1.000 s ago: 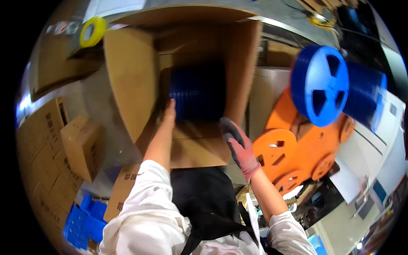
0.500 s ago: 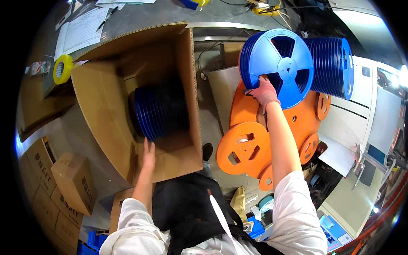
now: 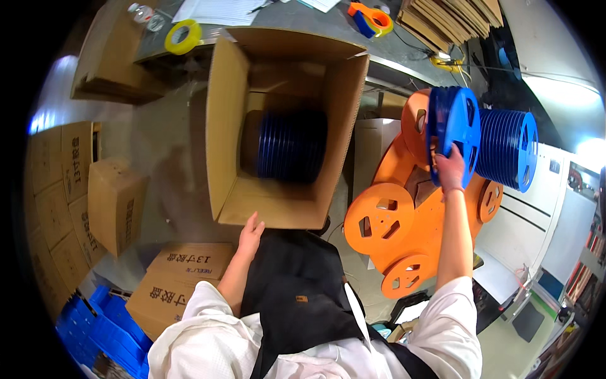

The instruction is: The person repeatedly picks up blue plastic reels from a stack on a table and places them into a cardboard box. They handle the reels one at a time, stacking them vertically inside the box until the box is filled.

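Note:
A large open cardboard box (image 3: 271, 211) holds a row of dark blue plastic reels (image 3: 291, 146), their rims side by side. My left hand (image 3: 251, 234) is held at the box's near edge, fingers stretched out, with nothing in it. Farther right, my right hand (image 3: 451, 169), in a pinkish glove, grips a blue reel (image 3: 468, 120) at its lower part. Several blue rims stand together there, seen nearly edge-on; its fingertips are partly hidden. Just beyond, a longer row of blue reels (image 3: 505, 148) sits beside the orange stand (image 3: 435, 221).
Orange discs with cut-outs (image 3: 380, 218) stick out from the stand. A grey table (image 3: 297, 25) at the back carries papers, a yellow tape roll (image 3: 183, 36), an orange-and-blue tape dispenser (image 3: 370, 20) and flattened cardboard (image 3: 451, 22). Closed cartons (image 3: 180, 287) and blue crates (image 3: 113, 328) stand at left.
My left hand has drawn back from inside the box to its near edge. The reels at my right hand now appear turned more edge-on. The whole view has shifted.

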### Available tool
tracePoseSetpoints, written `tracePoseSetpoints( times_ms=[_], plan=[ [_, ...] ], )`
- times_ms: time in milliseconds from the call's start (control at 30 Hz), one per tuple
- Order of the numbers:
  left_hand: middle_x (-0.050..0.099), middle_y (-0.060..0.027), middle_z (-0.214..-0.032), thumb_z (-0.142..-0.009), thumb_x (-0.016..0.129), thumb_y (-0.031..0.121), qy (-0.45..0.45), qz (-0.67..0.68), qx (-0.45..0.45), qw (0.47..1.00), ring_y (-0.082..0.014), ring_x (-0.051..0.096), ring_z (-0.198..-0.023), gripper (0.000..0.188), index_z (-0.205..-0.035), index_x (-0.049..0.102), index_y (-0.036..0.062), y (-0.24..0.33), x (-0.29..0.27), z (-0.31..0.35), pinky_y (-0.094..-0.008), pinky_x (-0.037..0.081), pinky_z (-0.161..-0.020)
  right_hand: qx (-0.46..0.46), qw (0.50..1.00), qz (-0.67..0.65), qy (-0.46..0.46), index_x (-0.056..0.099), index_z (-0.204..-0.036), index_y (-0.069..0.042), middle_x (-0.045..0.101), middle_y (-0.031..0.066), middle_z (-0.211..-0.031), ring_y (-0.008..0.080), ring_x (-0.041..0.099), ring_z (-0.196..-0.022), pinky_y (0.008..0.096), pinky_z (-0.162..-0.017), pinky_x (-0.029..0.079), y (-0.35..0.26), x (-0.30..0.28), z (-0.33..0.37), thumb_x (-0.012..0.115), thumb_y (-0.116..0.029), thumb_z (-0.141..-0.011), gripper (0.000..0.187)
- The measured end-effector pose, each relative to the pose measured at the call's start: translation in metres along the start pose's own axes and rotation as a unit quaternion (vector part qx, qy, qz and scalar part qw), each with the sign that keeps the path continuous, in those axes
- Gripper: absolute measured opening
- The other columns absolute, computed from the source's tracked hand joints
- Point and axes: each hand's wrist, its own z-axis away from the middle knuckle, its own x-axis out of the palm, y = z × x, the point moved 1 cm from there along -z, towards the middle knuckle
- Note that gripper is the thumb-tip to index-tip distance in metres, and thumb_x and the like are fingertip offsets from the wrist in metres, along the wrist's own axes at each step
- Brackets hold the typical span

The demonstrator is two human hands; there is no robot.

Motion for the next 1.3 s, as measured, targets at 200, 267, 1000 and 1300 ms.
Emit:
tracePoseSetpoints(
  times_ms=[200,267,1000,1300],
  plan=[
    [0.047,-0.0172,-0.137,-0.094,0.055,0.019,0.009,0.015,-0.017,1.000,-0.0242,0.044,-0.128,0.052,-0.139,0.038,-0.0015,0.025,-0.007,0.047,-0.0327,0.034,-0.106,-0.037,0.878,-0.471,-0.081,0.055,-0.120,0.001,0.064,0.0111,-0.103,0.0229,0.062,-0.091,0.0326,-0.082,0.050,-0.015,-0.138,0.119,0.057,-0.007,-0.082,0.039],
    [0.046,-0.0175,-0.138,-0.094,0.055,0.019,-0.025,0.037,0.023,0.999,-0.0242,0.043,-0.129,0.052,-0.139,0.038,-0.0012,0.028,-0.010,0.048,-0.0324,0.033,-0.106,-0.016,0.783,-0.611,-0.115,0.050,-0.125,0.003,0.062,0.0142,-0.111,0.0271,0.062,-0.097,0.0394,-0.089,0.049,-0.019,-0.151,0.161,0.055,-0.014,-0.084,0.044],
    [0.060,-0.0140,-0.119,-0.089,0.055,0.011,0.088,0.003,0.478,0.874,-0.0239,0.057,-0.110,0.033,-0.121,0.056,0.0034,0.328,-0.014,0.220,-0.0336,0.044,-0.094,-0.100,0.458,-0.857,-0.215,0.036,-0.136,0.004,0.054,0.0184,-0.127,0.0315,0.055,-0.116,0.0470,-0.106,0.038,-0.147,-0.122,0.323,0.056,-0.007,-0.084,0.057],
    [0.048,-0.0254,-0.129,-0.073,0.074,0.023,-0.136,-0.088,0.370,0.915,-0.0359,0.049,-0.119,0.095,-0.149,0.016,0.0126,0.304,0.054,0.206,-0.0405,0.035,-0.105,-0.092,0.642,-0.725,-0.234,0.038,-0.135,0.006,0.054,0.0198,-0.128,0.0321,0.055,-0.116,0.0442,-0.098,0.044,-0.178,-0.117,0.348,0.057,-0.016,-0.088,0.056]
  ],
)
